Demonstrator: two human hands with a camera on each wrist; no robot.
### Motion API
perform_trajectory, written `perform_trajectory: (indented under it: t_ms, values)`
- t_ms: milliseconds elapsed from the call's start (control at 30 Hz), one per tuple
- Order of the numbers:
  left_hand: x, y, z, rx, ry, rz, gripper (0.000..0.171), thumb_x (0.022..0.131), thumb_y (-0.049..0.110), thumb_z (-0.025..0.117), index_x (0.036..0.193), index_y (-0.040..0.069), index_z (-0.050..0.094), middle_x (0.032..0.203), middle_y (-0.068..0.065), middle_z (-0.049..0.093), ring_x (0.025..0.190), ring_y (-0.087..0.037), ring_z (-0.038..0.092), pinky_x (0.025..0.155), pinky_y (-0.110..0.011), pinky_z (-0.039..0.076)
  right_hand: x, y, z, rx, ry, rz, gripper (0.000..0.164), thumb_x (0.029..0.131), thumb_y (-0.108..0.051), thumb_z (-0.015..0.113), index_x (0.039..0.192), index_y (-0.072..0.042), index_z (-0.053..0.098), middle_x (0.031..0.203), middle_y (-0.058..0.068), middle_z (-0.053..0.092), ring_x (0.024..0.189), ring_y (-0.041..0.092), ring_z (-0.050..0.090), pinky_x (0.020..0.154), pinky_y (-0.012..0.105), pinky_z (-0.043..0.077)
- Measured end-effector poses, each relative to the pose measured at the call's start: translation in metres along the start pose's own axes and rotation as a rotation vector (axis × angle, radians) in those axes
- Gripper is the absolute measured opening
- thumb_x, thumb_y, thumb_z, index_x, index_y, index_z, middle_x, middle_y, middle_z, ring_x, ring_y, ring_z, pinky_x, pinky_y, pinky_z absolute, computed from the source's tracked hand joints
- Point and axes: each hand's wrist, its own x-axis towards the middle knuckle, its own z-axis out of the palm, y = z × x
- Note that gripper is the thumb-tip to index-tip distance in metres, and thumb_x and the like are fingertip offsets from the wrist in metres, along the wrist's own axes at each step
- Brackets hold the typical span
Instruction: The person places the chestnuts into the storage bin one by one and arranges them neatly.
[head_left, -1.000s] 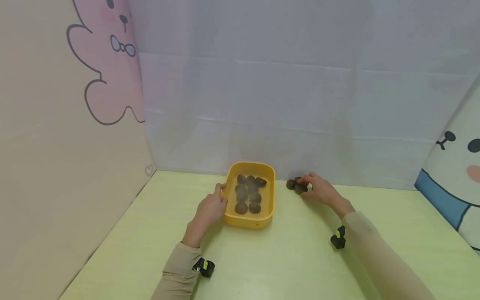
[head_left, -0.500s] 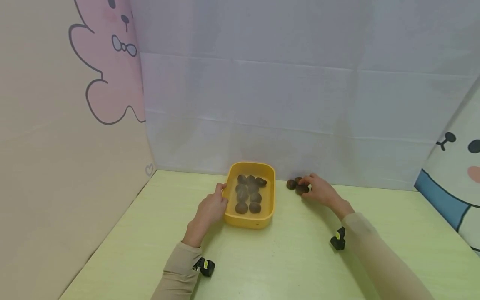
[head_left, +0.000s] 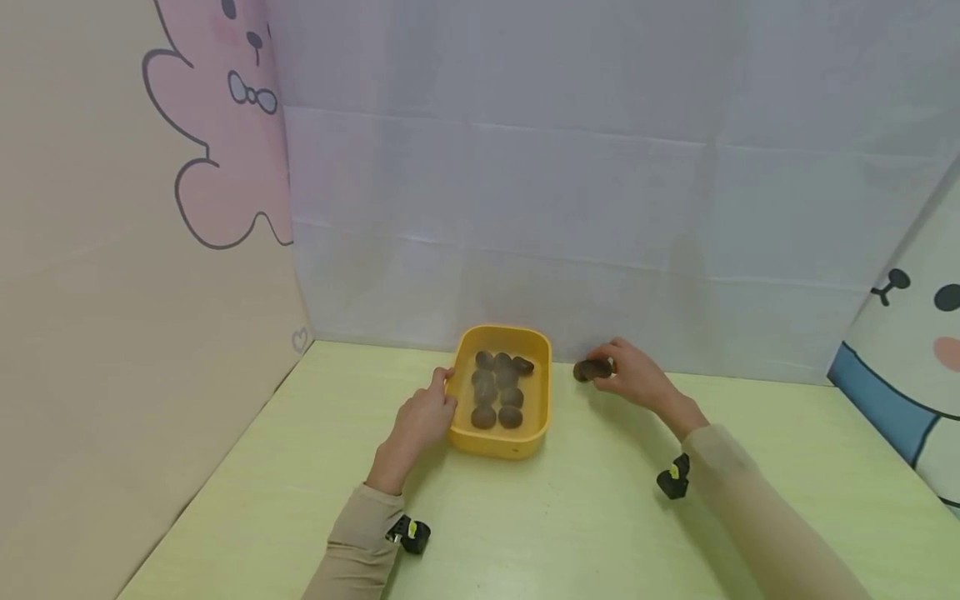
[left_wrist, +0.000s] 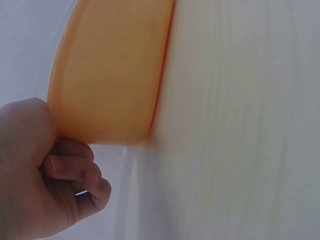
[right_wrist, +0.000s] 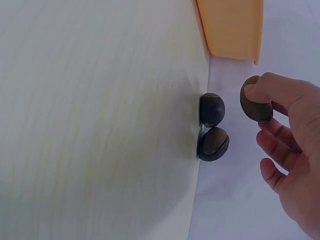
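My right hand (head_left: pixel 637 381) pinches a dark brown chestnut (right_wrist: pixel 257 107) between thumb and fingers, lifted off the table in the right wrist view. Below it two more chestnuts (right_wrist: pixel 212 110) sit side by side on the table; in the head view the raised one largely covers them. My left hand (head_left: pixel 422 419) grips the left wall of a yellow plastic bin (head_left: pixel 495 446). In the left wrist view, its thumb lies at the bin's rim and the fingers curl under the end wall. Several chestnuts (head_left: pixel 483 417) lie inside the bin in loose rows.
The pale yellow-green table (head_left: pixel 570 517) meets a white sheet (head_left: pixel 487 208) hung just behind the bin. A panel with a pink cartoon bear (head_left: pixel 232 183) stands at the left, another with a white cartoon figure (head_left: pixel 915 358) at the right.
The right hand has taken hold of one chestnut from the small pile and raised it slightly, moving a little left. The left hand and the bin have stayed put.
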Motion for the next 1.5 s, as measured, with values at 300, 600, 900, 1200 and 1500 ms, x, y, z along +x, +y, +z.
perform_trajectory:
  t_ms: [300, 600, 900, 1200, 1500]
  values:
    - [0.000, -0.003, 0.001, 0.000, 0.000, -0.009, 0.045, 0.098, 0.016, 0.045, 0.143, 0.012, 0.042, 0.060, -0.002, 0.042, 0.048, -0.015, 0.036, 0.046, -0.028, 0.030, 0.010, -0.023, -0.002, 0.049, 0.014, -0.035, 0.036, 0.079, -0.012, 0.078, 0.114, -0.004, 0.070, 0.104, 0.013, 0.059, 0.081, 0.020, 0.054, 0.075, 0.037, 0.047]
    - [-0.001, -0.002, 0.001, -0.002, 0.000, -0.004, 0.045, 0.098, 0.016, 0.045, 0.143, 0.012, 0.041, 0.060, -0.001, 0.041, 0.048, -0.015, 0.035, 0.045, -0.028, 0.030, 0.022, -0.045, -0.004, 0.069, -0.014, -0.030, 0.037, 0.081, -0.015, 0.077, 0.117, -0.009, 0.070, 0.110, 0.010, 0.058, 0.081, 0.019, 0.054, 0.073, 0.033, 0.047]
    - [-0.001, -0.003, 0.000, 0.001, 0.003, -0.004, 0.045, 0.098, 0.016, 0.045, 0.143, 0.012, 0.042, 0.061, -0.002, 0.043, 0.048, -0.016, 0.037, 0.046, -0.029, 0.030, 0.040, -0.064, 0.007, -0.022, -0.027, -0.107, 0.035, 0.079, -0.017, 0.077, 0.113, -0.009, 0.072, 0.106, 0.008, 0.063, 0.095, 0.027, 0.059, 0.080, 0.039, 0.049]
    - [-0.001, -0.003, 0.000, -0.003, 0.004, 0.008, 0.046, 0.098, 0.015, 0.045, 0.143, 0.011, 0.041, 0.061, -0.001, 0.043, 0.047, -0.014, 0.035, 0.045, -0.028, 0.030, 0.052, -0.072, 0.017, -0.074, -0.082, -0.163, 0.034, 0.078, -0.020, 0.076, 0.110, -0.009, 0.073, 0.101, 0.008, 0.066, 0.095, 0.030, 0.062, 0.083, 0.045, 0.049]
    - [-0.001, -0.002, 0.000, -0.005, 0.009, 0.014, 0.046, 0.098, 0.015, 0.045, 0.143, 0.011, 0.041, 0.060, 0.000, 0.041, 0.046, -0.014, 0.034, 0.044, -0.028, 0.029, 0.061, -0.076, 0.029, -0.235, -0.169, -0.145, 0.027, 0.077, -0.026, 0.078, 0.102, -0.015, 0.078, 0.097, 0.002, 0.070, 0.085, 0.023, 0.049, 0.075, 0.038, 0.038]
